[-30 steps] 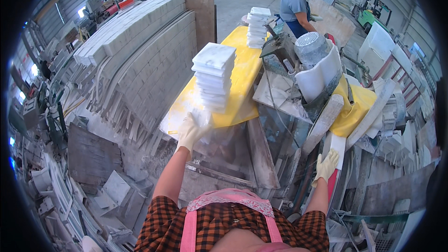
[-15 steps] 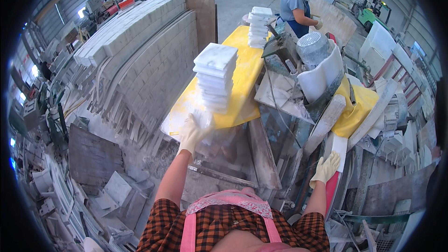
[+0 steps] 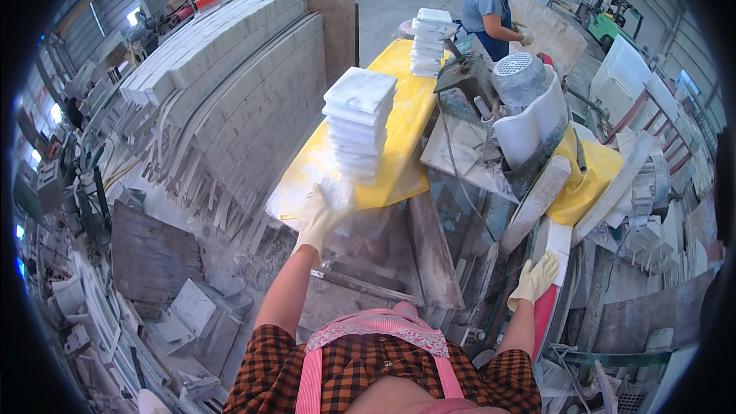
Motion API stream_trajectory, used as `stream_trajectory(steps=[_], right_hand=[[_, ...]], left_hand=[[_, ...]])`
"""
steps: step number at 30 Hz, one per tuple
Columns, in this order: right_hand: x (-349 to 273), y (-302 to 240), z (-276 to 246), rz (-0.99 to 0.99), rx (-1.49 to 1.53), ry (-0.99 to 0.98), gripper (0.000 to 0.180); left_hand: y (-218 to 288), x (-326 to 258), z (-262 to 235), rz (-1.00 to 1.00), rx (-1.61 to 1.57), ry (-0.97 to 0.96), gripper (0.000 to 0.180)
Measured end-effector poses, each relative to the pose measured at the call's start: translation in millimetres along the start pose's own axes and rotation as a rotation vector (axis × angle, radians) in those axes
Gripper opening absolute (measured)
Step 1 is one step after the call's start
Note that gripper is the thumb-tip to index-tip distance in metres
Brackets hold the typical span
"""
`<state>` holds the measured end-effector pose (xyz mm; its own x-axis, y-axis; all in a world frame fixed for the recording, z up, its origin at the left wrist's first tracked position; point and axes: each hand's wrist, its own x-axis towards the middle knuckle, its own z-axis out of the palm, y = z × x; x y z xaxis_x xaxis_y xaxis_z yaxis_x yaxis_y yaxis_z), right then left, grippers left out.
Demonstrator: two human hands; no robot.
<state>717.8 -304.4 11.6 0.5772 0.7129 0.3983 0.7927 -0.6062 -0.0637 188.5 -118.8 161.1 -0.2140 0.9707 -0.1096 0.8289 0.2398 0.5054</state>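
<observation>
Stone offcuts and broken slabs (image 3: 184,314) litter the floor at far left, below a long curved wall of stacked white blocks (image 3: 230,69) that runs away up the frame. Next comes the left hand (image 3: 320,215), gloved, fingers spread and palm down, resting at the near end of the yellow table (image 3: 399,100), on the pale sheet at its lower edge. The stack of white marble tiles (image 3: 359,126) stands on that table just beyond and slightly right of the left hand, near it but not touching as far as can be seen; the stack rises upright, its long axis vertical, square faces up. The left hand is by far the nearer of the two to the stack. A second tile stack (image 3: 431,42) sits at the far end of the same table, beside another person in a blue top (image 3: 487,8). Right of the table stands a cutting machine with a grey motor (image 3: 520,80) under a white guard. The right hand (image 3: 534,280), also gloved, lies well apart from the stack, low at right, fingers loosely together and resting on the white edge of a red-and-white panel (image 3: 548,291); whether it grips that edge cannot be told.
</observation>
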Motion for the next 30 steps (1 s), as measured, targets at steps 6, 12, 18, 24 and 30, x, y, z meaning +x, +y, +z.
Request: stream_trajectory(steps=[6,12,18,24,30], right_hand=[[-4.3,-2.6,-2.1,0.019,0.004,0.021,0.069],[-8.2,-3.0,-6.6,0.029,0.014,0.002,0.070],[-10.3,-4.6,-9.9,0.055,-0.001,-0.033,0.071],[-13.6,-9.5,-17.4,0.056,-0.023,-0.028,0.069],[-18.2,-12.5,-22.0,0.051,-0.021,0.001,0.067]], left_hand=[[-9.2,7.3,9.7,0.017,0.040,0.010,0.104],[-12.9,8.7,13.0,0.023,0.022,0.002,0.100],[-19.8,12.8,18.2,0.046,0.040,0.007,0.105],[-23.0,15.0,23.5,0.051,0.051,0.030,0.110],[-19.6,14.3,23.2,0.030,0.056,0.032,0.111]])
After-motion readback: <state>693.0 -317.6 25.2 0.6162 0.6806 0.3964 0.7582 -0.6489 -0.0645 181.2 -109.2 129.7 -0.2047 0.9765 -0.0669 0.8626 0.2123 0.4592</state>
